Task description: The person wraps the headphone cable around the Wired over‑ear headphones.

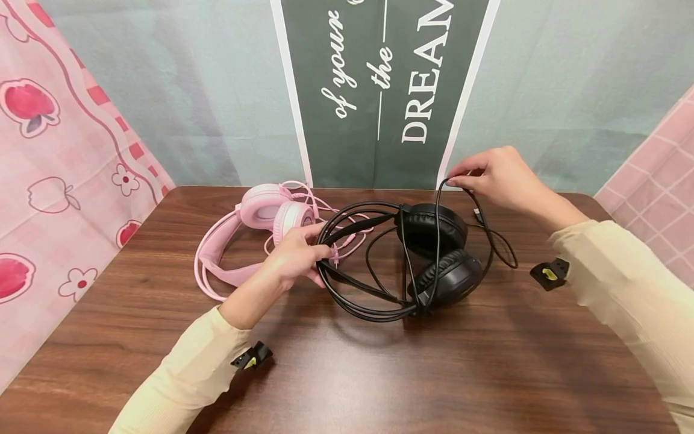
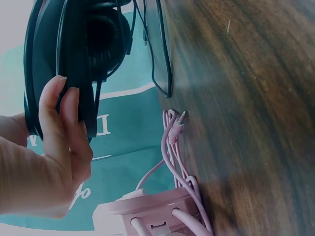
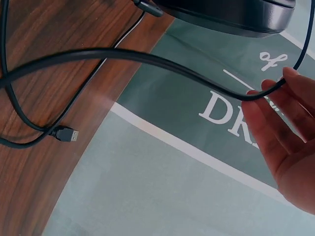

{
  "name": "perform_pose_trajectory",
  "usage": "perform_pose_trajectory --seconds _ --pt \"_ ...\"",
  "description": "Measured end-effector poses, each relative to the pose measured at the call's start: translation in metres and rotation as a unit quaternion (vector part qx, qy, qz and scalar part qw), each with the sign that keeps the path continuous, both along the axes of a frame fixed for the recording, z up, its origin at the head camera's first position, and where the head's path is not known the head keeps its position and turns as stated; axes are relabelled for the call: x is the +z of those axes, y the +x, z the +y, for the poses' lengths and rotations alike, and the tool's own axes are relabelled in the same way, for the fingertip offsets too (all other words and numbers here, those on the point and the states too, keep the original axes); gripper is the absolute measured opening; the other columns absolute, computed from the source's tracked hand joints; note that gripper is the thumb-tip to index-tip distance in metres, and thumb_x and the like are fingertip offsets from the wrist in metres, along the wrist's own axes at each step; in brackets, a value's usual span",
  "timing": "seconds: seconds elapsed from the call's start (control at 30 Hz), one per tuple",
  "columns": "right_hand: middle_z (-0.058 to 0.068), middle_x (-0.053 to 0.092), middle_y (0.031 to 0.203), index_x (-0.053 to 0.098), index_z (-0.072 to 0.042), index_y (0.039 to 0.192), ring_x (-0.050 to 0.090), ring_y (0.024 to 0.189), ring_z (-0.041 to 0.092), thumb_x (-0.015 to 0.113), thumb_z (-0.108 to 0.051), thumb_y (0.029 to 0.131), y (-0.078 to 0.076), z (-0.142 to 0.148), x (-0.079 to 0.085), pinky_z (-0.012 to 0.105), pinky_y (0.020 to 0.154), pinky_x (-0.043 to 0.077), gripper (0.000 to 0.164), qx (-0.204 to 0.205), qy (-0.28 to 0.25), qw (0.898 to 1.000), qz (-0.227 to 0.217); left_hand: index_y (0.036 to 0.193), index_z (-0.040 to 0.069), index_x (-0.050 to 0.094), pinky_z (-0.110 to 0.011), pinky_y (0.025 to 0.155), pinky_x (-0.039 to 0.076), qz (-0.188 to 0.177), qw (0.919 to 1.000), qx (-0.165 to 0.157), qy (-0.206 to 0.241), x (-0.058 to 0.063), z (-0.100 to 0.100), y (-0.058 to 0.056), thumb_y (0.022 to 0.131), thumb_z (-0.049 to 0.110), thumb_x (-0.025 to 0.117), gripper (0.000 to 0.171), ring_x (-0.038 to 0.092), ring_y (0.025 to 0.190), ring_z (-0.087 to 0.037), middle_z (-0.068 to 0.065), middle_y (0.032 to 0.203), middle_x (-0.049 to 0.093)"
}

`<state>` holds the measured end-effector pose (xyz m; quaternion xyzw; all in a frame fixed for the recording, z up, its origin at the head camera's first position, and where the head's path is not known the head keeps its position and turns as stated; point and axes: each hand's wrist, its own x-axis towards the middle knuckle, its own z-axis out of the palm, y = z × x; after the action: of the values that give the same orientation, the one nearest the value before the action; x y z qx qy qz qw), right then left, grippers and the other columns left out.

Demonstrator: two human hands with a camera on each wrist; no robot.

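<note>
Black over-ear headphones (image 1: pixel 452 280) are held over the table with their ear cups toward the right. My left hand (image 1: pixel 297 254) grips their headband (image 1: pixel 355 308) at its top; the left wrist view shows the fingers (image 2: pixel 54 118) curled round the band. Up to the right, my right hand (image 1: pixel 496 178) pinches the black cable (image 3: pixel 216 86) between thumb and fingertips, so that it forms a raised loop above the ear cups. The cable's USB plug (image 3: pixel 66 133) lies on the table near the back edge. Part of the cable runs across the headband and cups.
Pink headphones (image 1: pixel 265 205) lie at the back left, partly behind my left forearm. Their bundled pink cable and jack plug (image 2: pixel 178 125) rest close to my left hand. A fabric backdrop (image 1: pixel 228 108) with printed words hangs behind the wooden table (image 1: pixel 347 374).
</note>
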<state>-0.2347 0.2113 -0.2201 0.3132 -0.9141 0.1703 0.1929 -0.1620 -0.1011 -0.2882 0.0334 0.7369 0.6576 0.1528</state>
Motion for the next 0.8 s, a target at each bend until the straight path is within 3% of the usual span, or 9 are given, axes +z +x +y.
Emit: perform_pose_trajectory --seconds 0.23,0.5,0.8 --pt "-0.001 0.067 0.071 0.073 -0.009 0.081 0.051 0.056 0.009 0.070 -0.009 0.078 0.000 -0.007 0.006 0.016 0.050 0.037 0.004 0.025 0.013 1.000 -0.005 0.130 0.005 0.049 -0.036 0.041 0.053 0.009 0.9996 -0.016 -0.021 0.002 0.002 -0.001 0.080 -0.009 0.051 0.052 0.055 0.053 -0.015 -0.010 0.073 0.055" --pt "-0.002 0.067 0.073 0.073 -0.011 0.082 0.052 0.057 0.011 0.067 -0.006 0.080 0.000 -0.021 0.012 0.021 0.052 0.040 0.007 0.053 0.030 0.998 -0.032 0.127 0.006 0.052 -0.040 0.043 0.053 0.027 0.9990 -0.024 -0.028 0.005 0.008 0.000 0.077 -0.011 0.051 0.052 0.054 0.046 -0.016 -0.009 0.070 0.051" --pt "0.002 0.068 0.075 0.072 -0.008 0.081 0.055 0.061 0.012 0.070 -0.005 0.077 -0.004 -0.029 0.007 0.028 0.056 0.045 0.005 0.070 0.054 0.995 -0.043 0.131 0.009 0.050 -0.040 0.042 0.053 0.025 0.9984 -0.030 -0.041 0.007 0.014 0.001 0.078 -0.010 0.055 0.057 0.053 0.048 -0.018 -0.010 0.077 0.049"
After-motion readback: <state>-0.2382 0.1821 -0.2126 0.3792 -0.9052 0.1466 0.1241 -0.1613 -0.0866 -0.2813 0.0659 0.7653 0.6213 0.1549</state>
